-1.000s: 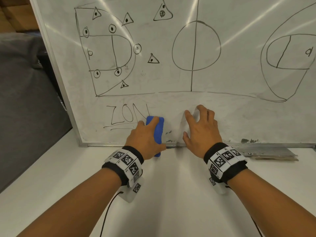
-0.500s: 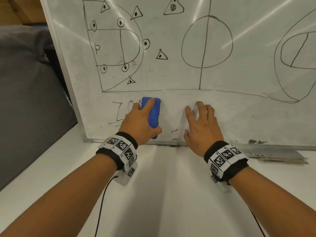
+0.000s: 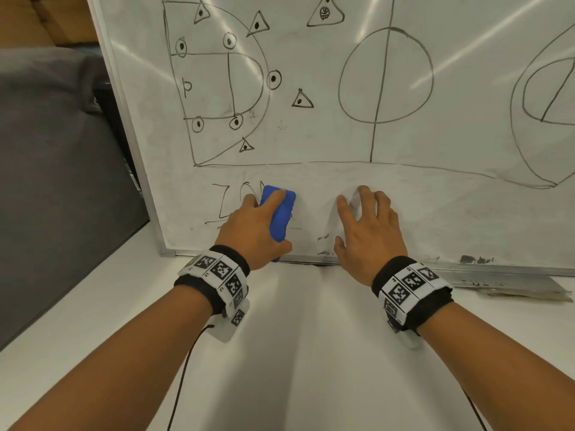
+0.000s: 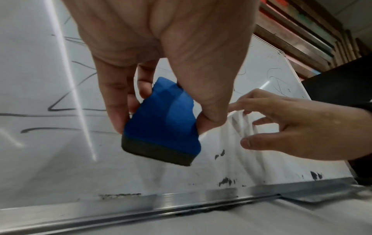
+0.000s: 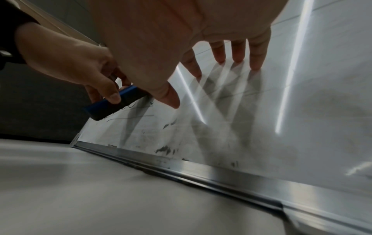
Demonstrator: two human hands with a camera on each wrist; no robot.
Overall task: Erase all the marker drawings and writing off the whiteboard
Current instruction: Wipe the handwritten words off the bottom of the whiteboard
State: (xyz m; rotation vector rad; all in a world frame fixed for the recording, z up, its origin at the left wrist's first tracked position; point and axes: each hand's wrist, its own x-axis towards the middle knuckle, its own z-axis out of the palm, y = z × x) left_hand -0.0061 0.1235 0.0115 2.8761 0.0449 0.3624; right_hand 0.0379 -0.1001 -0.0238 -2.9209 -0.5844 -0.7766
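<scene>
The whiteboard (image 3: pixel 342 188) has a glossy, smooth white face that throws long streaks of light, dulled by grey smudges at 6 o'clock. Its frame (image 5: pixel 231 172) looks like brushed metal, silvery and satin. The eraser (image 4: pixel 163 120) has a matt blue foam-like body over a dark, felt-like pad. The table (image 3: pixel 311 353) is smooth, matt white. At 9 o'clock a grey cloth (image 3: pixel 56 169) looks soft and matt.
</scene>
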